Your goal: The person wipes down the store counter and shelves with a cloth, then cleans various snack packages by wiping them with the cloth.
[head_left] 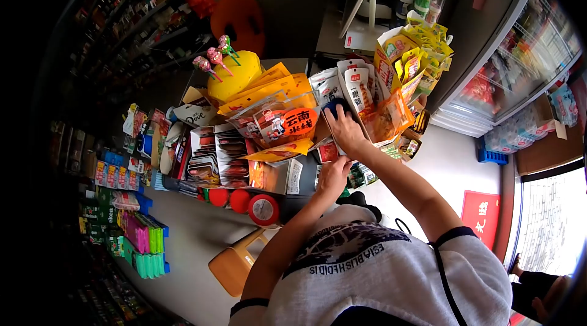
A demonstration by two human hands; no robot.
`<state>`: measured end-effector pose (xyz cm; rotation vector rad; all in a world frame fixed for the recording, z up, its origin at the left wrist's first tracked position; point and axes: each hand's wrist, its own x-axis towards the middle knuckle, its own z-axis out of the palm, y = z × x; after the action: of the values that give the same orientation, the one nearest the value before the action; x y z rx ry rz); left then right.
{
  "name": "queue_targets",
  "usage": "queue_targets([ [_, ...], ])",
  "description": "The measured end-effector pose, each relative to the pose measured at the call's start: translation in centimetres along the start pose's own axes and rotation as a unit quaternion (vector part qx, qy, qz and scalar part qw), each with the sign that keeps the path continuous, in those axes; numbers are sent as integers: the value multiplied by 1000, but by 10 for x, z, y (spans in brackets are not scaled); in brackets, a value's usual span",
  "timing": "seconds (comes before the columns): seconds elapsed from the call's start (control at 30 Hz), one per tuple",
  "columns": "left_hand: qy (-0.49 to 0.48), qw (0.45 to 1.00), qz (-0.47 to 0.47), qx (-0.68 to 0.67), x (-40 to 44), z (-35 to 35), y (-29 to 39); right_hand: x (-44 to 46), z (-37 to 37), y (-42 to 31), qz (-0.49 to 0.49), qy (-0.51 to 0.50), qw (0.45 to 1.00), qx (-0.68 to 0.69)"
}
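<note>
My right hand reaches down between the snack boxes, its fingers bent against a dark blue item that they partly cover. White snack pouches stand just beside it. Closer to my body, my left hand is at the near edge of the display, fingers curled together beside a small red packet. What it grips is too small to tell. Left of both hands are orange pouches and a box of upright packets. An open box of yellow packets stands at the upper right.
Red-lidded jars sit below the counter edge, near a wooden stool. Lollipops stand in a yellow holder. Stocked shelves line the left, and a glass-door fridge is at right. Another person is partly visible at lower right.
</note>
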<state>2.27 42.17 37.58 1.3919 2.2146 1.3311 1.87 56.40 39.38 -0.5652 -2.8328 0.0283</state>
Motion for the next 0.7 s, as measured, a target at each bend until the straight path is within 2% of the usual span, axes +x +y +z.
queue_targets([
  [0.17,11,1000,16,22,-1,5,-4,-19,-15,5,-14,-63,998,6],
  [0.27,20,1000,15,10,-3,6,-4,-30,-23,10,-17,-171,983,58],
  [0.4,-35,997,-65,-32,-5,2,2,-30,-45,15,-72,-199,974,79],
  [0.43,-35,998,-55,-26,-6,5,-1,-22,-67,13,-43,-359,929,80],
  [0.53,-24,999,-12,20,-10,12,-13,-18,-48,18,-79,-376,921,63],
  [0.63,10,999,18,30,-4,6,-7,-8,-49,23,-53,-229,963,132],
  [0.67,3,999,10,43,-3,5,-5,-2,-32,27,-31,-113,981,155],
  [0.7,-3,998,2,56,-3,4,-3,6,-61,19,18,-64,984,167],
])
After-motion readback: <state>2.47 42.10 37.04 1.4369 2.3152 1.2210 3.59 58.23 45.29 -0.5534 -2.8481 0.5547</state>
